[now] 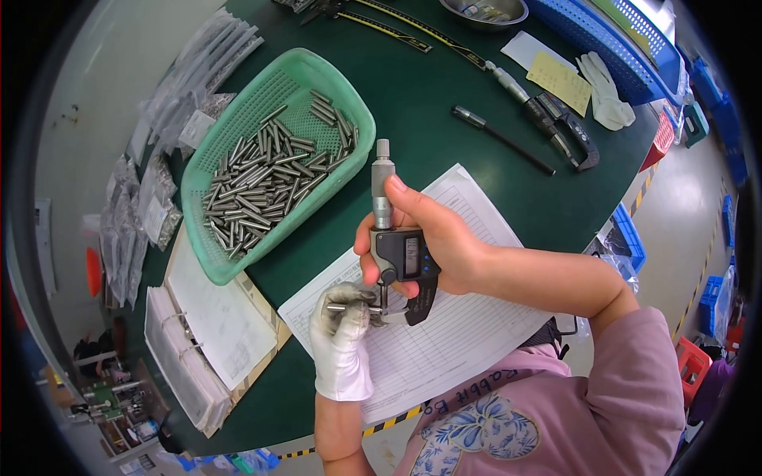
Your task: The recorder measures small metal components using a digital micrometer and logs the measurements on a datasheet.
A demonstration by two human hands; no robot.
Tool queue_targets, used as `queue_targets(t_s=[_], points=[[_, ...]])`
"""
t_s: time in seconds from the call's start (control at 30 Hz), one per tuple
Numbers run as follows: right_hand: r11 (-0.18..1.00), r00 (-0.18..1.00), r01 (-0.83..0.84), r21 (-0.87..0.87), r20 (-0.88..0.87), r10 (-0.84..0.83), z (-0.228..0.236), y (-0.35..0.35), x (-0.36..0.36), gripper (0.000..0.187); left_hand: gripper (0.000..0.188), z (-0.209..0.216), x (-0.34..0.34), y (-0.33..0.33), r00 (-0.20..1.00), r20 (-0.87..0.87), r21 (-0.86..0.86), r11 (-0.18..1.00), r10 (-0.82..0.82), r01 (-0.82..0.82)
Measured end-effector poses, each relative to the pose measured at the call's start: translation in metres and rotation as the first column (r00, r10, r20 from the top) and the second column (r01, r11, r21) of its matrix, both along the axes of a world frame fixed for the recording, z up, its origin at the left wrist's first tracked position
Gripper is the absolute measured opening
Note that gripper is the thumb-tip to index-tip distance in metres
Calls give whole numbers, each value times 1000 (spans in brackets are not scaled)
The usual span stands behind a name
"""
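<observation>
My right hand (440, 238) is bare and closed round a digital micrometer (410, 255), its thumb on the silver thimble. The micrometer's screen faces up, and its jaws point toward me. In a soiled white glove, my left hand (343, 341) pinches a short metal pin (340, 307) at those jaws. Whether the jaws touch the pin cannot be made out. A green plastic basket (208, 258) lies tilted beyond my left hand, with many similar pins (266, 178) heaped inside. Beneath both hands is a printed form sheet (468, 341) on the green table.
An open ring binder (214, 317) lies at the left, below plastic bags of parts (159, 202). To the far right are a second micrometer (556, 127), a dark rod tool (508, 143), a yellow note (559, 82), a white glove (605, 94) and a blue basket (591, 40). A metal bowl (486, 14) stands at the back.
</observation>
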State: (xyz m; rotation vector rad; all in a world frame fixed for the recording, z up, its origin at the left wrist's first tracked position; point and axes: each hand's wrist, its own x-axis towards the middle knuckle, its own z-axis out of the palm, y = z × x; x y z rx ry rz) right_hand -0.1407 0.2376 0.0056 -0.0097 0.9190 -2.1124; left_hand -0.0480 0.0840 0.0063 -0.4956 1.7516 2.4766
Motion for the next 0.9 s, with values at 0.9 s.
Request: queue_targets(t_s=[0.9], points=[[1000, 997, -9, -15, 72, 10, 1, 2, -1, 64, 28, 5, -2, 1, 995, 22, 54, 994, -95, 94]])
